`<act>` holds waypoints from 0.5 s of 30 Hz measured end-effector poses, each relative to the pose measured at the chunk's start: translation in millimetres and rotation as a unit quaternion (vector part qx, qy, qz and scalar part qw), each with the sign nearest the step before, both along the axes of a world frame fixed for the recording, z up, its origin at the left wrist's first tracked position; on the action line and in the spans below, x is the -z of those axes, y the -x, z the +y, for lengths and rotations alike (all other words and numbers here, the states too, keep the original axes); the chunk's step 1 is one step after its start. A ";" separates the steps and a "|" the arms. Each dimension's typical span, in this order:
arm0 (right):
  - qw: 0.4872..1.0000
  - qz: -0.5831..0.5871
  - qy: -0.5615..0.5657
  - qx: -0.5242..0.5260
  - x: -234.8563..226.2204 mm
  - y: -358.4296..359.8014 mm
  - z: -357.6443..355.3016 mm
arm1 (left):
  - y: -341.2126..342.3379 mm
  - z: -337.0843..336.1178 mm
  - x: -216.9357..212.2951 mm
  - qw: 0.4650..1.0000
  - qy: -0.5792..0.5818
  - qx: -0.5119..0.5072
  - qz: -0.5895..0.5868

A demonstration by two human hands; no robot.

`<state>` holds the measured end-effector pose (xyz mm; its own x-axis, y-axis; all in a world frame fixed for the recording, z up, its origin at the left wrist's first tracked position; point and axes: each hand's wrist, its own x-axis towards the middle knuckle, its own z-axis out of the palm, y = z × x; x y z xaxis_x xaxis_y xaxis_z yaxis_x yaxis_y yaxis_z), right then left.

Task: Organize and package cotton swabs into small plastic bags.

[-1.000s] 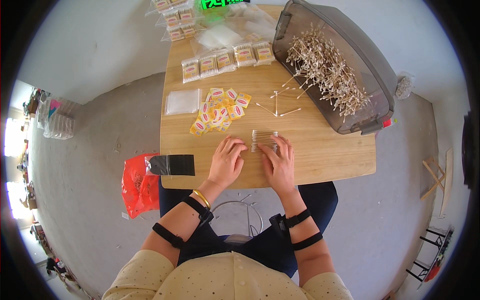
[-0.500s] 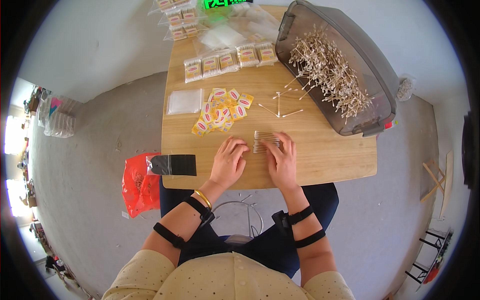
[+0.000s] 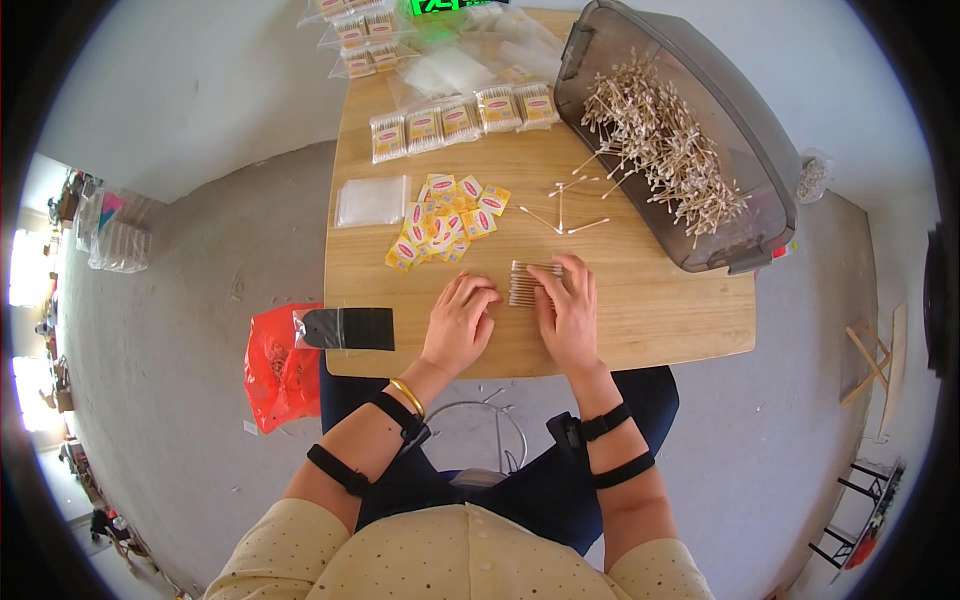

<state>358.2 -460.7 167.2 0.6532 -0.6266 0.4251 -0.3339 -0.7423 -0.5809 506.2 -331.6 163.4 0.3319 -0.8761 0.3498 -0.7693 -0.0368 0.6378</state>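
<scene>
A neat row of white-tipped cotton swabs (image 3: pixel 523 285) lies on the wooden table before me. My right hand (image 3: pixel 570 320) bends over the row's right part, index fingertip and thumb closed down on the swabs and hiding their right ends. To the left of the row, my left hand (image 3: pixel 458 322) rests on the table with loosely curled fingers and the thumb apart. A small gap separates its fingertips from the swabs, and nothing shows in it. Farther off lies a scattered pile of small yellow and white printed cards (image 3: pixel 440 222). Several loose cotton swabs (image 3: pixel 560 210) lie beyond the row.
A grey plastic bin (image 3: pixel 735 95), tipped toward me, holds a heap of cotton swabs (image 3: pixel 665 140). Clear plastic bags (image 3: pixel 372 201) are stacked left of the cards. Filled swab packs (image 3: pixel 424 128) line the back. A black-and-clear pouch (image 3: pixel 360 329) overhangs the left edge, above a red bag (image 3: pixel 280 360).
My right hand has shifted slightly, its index finger now higher on the row of swabs. The left hand stays put.
</scene>
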 end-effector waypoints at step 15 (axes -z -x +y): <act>0.999 0.038 -0.018 -0.014 8.0 -1.5 -11.0 | 5.7 0.5 -2.5 0.999 -0.049 -0.008 0.004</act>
<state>359.7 -471.7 159.3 0.6996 -0.6218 0.3520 -0.3574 -0.7311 -0.5812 500.5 -331.1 165.9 0.3485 -0.9008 0.2592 -0.7628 -0.1119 0.6369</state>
